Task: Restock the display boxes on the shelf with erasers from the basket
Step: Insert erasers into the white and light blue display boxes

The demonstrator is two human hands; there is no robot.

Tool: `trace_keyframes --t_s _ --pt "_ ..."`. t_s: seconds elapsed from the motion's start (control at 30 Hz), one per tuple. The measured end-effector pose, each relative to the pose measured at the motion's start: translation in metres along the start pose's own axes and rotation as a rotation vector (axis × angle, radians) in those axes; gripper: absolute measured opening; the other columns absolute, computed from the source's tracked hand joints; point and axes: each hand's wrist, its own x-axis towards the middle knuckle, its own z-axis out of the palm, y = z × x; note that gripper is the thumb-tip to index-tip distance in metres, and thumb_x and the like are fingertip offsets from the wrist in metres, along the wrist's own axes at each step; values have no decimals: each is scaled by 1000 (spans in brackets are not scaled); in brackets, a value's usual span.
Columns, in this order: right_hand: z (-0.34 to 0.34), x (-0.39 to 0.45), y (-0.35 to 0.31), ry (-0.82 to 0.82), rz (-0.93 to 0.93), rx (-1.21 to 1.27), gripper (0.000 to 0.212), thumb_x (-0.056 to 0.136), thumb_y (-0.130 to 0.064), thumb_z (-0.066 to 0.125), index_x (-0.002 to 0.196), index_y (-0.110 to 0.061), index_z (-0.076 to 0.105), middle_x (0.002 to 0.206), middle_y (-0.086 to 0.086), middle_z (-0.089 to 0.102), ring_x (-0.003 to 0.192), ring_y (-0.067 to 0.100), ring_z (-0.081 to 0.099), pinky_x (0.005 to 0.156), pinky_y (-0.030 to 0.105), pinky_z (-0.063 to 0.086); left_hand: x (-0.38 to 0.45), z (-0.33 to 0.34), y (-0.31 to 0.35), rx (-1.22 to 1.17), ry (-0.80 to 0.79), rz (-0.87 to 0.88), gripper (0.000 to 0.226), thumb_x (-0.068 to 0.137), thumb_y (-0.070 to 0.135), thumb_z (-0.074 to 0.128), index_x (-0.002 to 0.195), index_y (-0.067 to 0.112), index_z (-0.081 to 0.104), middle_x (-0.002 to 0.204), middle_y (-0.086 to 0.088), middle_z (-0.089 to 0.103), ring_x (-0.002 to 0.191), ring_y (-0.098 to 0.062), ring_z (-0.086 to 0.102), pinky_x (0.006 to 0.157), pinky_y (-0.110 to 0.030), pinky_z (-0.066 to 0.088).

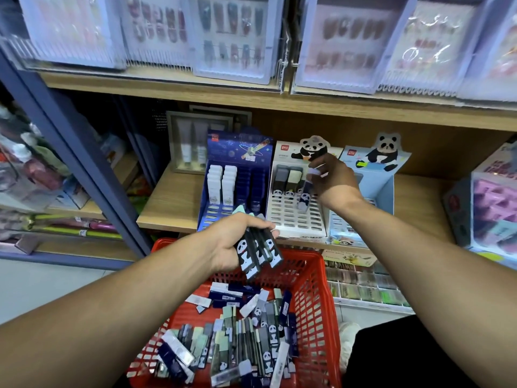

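My left hand [240, 239] grips a bundle of panda erasers [258, 253] above the red basket [316, 281]. Inside the basket lie several loose erasers [246, 337], some panda-printed, some dark blue. My right hand [333, 177] holds one panda eraser [305, 197] upright over the slots of the white panda display box [296, 219], which has a few erasers standing at its back. A dark blue display box [237, 152] stands to its left with white erasers in it. A light blue panda display box [386, 189] stands to the right, partly hidden by my right arm.
The wooden shelf [173, 200] carries the boxes. A framed item [190, 144] stands behind the blue box. A pastel box [492, 203] sits at the right. Clear packs of press-on nails [232, 37] fill the shelf above. A lower tray of small items [363, 287] lies beside the basket.
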Motion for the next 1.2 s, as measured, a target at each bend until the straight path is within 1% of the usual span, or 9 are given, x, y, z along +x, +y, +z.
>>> trace_keyframes --t_s 0.1,0.23,0.47,0.57,0.7,0.9,1.03,1.13,1.2 --pt "2 1 6 23 -128 -16 8 96 -14 60 92 -21 59 81 -6 58 74 14 57 59 23 45 1 2 0 -21 -26 -25 14 94 7 62 101 0 73 91 -13 76 74 -18 74 63 -34 57" --pt "2 3 12 2 -165 -87 10 96 -11 59 93 -20 60 78 -12 58 69 6 54 62 23 37 0 6 -1 -46 -44 -45 16 94 7 63 104 0 73 91 -13 75 75 -20 74 67 -36 57" --pt "-3 9 15 -88 -152 -65 16 90 -4 66 86 -18 62 89 -5 64 85 18 60 73 22 40 -3 10 -2 -31 -34 -44 19 96 7 61 110 -1 72 92 -14 77 72 -19 75 71 -38 57" --pt "-3 13 19 -89 -159 -94 19 91 -4 66 85 -22 64 92 -4 68 93 20 64 81 29 50 -3 10 -2 -50 -38 -34 21 96 7 61 113 -1 70 95 -13 76 76 -20 74 69 -36 59" --pt "-3 22 21 -15 -142 -249 19 96 -8 60 101 -16 77 113 4 72 110 23 65 98 31 49 -3 8 -2 -40 -32 -29 15 93 11 65 106 4 70 90 -13 74 73 -25 72 70 -39 59" --pt "11 20 19 -37 -103 -540 24 97 -8 56 121 -8 58 115 17 65 107 38 65 84 40 51 -4 7 -3 -34 -24 -12 13 92 12 68 102 5 71 83 -12 73 74 -26 70 74 -41 58" --pt "3 4 1 -70 -156 -681 29 98 -16 55 127 -15 55 120 13 63 110 37 63 84 41 51 -6 6 -2 -49 -33 -6 9 92 11 67 94 4 72 80 -10 73 75 -24 69 77 -42 56" --pt "-5 -10 -25 -64 -173 -425 17 96 -36 62 111 -31 68 110 -2 69 101 23 67 78 30 51 -5 3 -1 -48 -27 3 8 92 10 67 94 4 72 79 -9 73 71 -23 70 73 -41 55" --pt "-7 -25 -43 -319 -78 -102 28 90 -54 66 93 -27 71 85 -8 69 77 10 67 66 24 50 -4 2 1 -43 -26 13 8 93 11 67 96 4 71 78 -10 73 71 -24 69 74 -42 55"
